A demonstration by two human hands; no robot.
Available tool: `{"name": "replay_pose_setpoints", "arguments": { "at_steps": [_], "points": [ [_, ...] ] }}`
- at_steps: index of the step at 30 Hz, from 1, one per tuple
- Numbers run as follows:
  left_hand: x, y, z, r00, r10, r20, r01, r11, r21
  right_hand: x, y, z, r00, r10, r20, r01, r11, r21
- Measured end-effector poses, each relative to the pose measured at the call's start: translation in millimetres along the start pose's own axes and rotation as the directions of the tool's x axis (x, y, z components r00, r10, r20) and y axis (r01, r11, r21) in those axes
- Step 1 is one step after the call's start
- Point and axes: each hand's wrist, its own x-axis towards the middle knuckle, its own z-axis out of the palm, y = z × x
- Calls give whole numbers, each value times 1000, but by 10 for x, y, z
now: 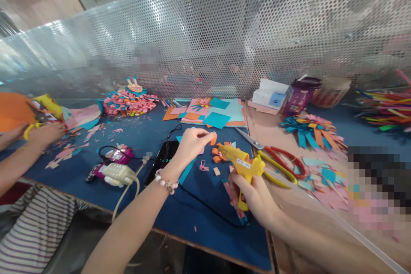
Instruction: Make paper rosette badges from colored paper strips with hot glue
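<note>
My right hand (253,192) is wrapped round the handle of a yellow hot glue gun (242,165). The gun's nozzle points left, over an orange paper flower (220,153) on the blue table. Just beyond the flower's left side, my left hand (195,143) pinches a small orange paper strip (213,138) between thumb and fingertips. A beaded bracelet circles that wrist. Beneath my left forearm lies a black phone (164,158), partly covered. Small paper scraps (217,171) lie between my hands.
Red-and-yellow-handled scissors (276,160) lie right of the glue gun. Coloured paper sheets (212,111) are stacked behind. A power strip (117,174) with cords sits left. A co-worker's hand (45,132) holds scissors and orange paper at far left. A perforated metal screen (192,43) borders the back.
</note>
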Motion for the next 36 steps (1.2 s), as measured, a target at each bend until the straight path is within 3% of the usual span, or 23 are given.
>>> {"name": "replay_pose_setpoints", "arguments": {
  "at_steps": [16, 19, 21, 23, 26, 28, 30, 33, 36],
  "points": [
    [24, -30, 8, 1000, 1, -18, -1, 999, -33, 11, 72, -24, 1000, -9, -6, 9, 998, 67],
    [40, -12, -25, 998, 3, -68, -7, 998, -62, -5, 25, -28, 999, -47, 4, 47, 998, 51],
    [63, 6, -108, 987, 17, -159, -33, 995, -98, -1, -77, -27, 993, -113, -32, 114, 993, 22],
    [99, 17, -247, 947, 32, -319, -83, 986, -147, 41, -245, -13, 981, -186, -61, 186, 982, -9],
    [165, 19, -512, 811, 27, -585, -205, 949, -240, 254, -577, 64, 971, -234, 48, 237, 968, -86],
    [192, 23, -685, 715, 8, -699, -308, 901, -304, 540, -800, 175, 946, -284, 156, 309, 935, -171],
    [190, 38, -836, 640, -24, -768, -403, 841, -361, 925, -981, 346, 918, -362, 160, 389, 901, -192],
    [148, 68, -1003, 574, -101, -812, -476, 766, -432, 1532, -1114, 714, 947, -304, 101, 318, 933, -168],
    [109, 78, -1078, 568, -134, -812, -488, 740, -463, 1930, -1059, 1163, 964, -202, 173, 230, 959, -167]
  ]
}}
